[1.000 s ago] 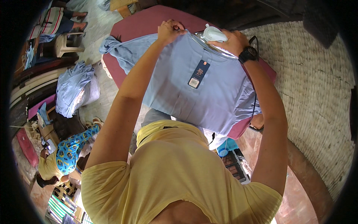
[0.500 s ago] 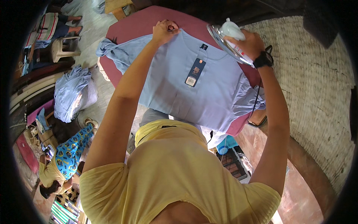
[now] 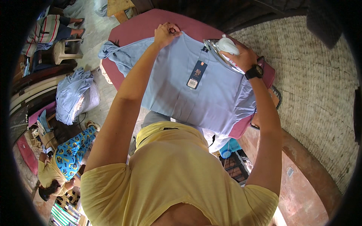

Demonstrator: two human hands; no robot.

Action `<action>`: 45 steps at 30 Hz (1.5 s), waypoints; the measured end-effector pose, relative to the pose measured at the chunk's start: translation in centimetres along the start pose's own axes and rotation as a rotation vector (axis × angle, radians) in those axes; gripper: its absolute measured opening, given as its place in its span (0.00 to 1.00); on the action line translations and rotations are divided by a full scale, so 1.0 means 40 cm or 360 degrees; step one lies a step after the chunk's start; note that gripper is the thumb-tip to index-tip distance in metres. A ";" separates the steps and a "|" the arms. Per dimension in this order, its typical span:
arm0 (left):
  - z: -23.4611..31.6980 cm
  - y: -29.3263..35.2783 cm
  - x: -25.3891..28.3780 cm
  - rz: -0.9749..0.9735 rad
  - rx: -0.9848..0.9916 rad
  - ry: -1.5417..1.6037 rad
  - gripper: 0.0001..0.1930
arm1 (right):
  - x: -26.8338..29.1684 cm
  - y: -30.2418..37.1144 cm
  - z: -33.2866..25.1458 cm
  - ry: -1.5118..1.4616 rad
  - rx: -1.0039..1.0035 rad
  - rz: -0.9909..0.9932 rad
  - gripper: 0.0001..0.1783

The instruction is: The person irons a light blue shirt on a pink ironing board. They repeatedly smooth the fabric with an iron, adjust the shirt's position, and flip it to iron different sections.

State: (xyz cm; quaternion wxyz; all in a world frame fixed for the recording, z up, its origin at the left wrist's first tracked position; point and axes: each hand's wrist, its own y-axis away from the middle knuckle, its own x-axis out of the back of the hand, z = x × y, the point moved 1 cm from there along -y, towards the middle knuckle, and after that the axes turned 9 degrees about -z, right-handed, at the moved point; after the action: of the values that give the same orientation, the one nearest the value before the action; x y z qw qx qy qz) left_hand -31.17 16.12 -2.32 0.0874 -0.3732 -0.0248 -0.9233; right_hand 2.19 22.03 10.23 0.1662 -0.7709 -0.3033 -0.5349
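Note:
A light blue garment point(image 3: 162, 75) with short, crumpled sleeves lies spread on a maroon padded ironing table point(image 3: 141, 24). Its far neckline edge is pinched at the left by my left hand point(image 3: 166, 35), fingers curled together. My right hand point(image 3: 244, 57) is wrapped round the handle of a white and silver iron point(image 3: 228, 46). The iron lies over the right shoulder beside the neckline, its tip pointing toward the neck opening; its soleplate's contact with the cloth is hidden. A dark blue paper tag point(image 3: 197, 74) hangs from the neck and lies on the garment's front.
A pile of blue garments point(image 3: 73, 92) stands on the floor at left, near a beige plastic stool point(image 3: 64, 52). Another person point(image 3: 66, 162) works at lower left; a further one point(image 3: 49, 28) is at upper left. A rough pale wall point(image 3: 305, 71) borders the table's right.
My right hand has brought the iron left and nearer to me, over the neckline's right side. My left hand keeps its pinch in nearly the same spot.

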 end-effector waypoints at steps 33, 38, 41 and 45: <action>-0.022 0.006 0.004 -0.0114 0.0011 0.0219 0.11 | -0.019 -0.204 -0.127 0.0313 0.0075 -0.0300 0.35; -0.016 -0.015 0.004 -0.0185 0.0118 0.0049 0.13 | -0.005 -0.235 -0.146 0.0158 -0.0295 -0.0270 0.42; 0.009 -0.023 0.011 -0.0180 0.0125 -0.0033 0.14 | 0.012 -0.218 -0.166 -0.0057 -0.0476 -0.0203 0.43; -0.025 -0.022 0.008 -0.0163 0.0108 -0.0047 0.13 | 0.037 -0.129 -0.260 -0.0344 -0.0421 -0.0082 0.40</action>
State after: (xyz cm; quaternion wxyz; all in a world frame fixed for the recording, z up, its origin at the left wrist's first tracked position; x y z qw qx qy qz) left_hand -32.24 16.83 -2.80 0.0525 -0.3818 -0.0765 -0.9196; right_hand -8.30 20.33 15.13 0.0159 -0.8310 -0.2659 -0.4883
